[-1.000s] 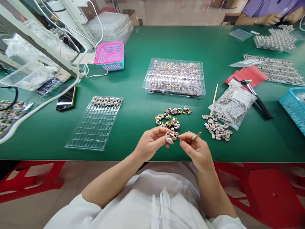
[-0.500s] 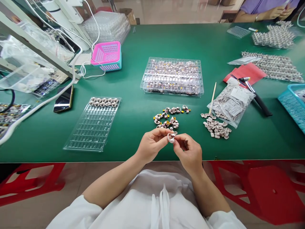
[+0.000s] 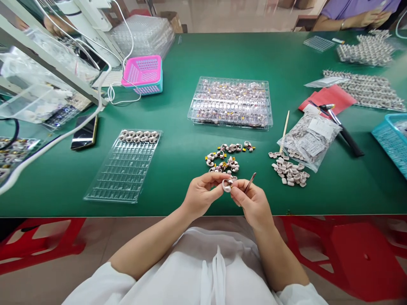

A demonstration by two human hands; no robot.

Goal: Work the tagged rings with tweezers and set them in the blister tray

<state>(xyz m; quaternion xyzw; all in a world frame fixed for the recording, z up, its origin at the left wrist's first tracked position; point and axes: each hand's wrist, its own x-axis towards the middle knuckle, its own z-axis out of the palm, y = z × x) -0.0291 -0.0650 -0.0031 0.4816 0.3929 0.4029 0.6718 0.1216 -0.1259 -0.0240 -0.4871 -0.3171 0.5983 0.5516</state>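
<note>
My left hand (image 3: 201, 193) pinches a small white ring-shaped part (image 3: 227, 185) above the near edge of the green table (image 3: 178, 156). My right hand (image 3: 252, 201) touches the same part from the right and holds thin metal tweezers (image 3: 249, 182) that point up and away. Just beyond my hands lies a loose cluster of similar ring parts (image 3: 226, 157) with yellow tabs. A heap of small white oval cores (image 3: 290, 173) sits to the right. A clear slotted tray (image 3: 126, 164) on the left carries one row of finished pieces at its far end.
A full clear tray (image 3: 231, 103) stands mid-table, a bag of parts (image 3: 310, 138) and a wooden stick (image 3: 284, 128) to its right. A phone (image 3: 84, 132), a pink basket (image 3: 143, 74) and a cable lie left. Another person's hands (image 3: 365, 18) work at the far right corner.
My two hands came together on the ring part. The right hand closed in from the right, and the tweezers now stick up beside it again after being hidden.
</note>
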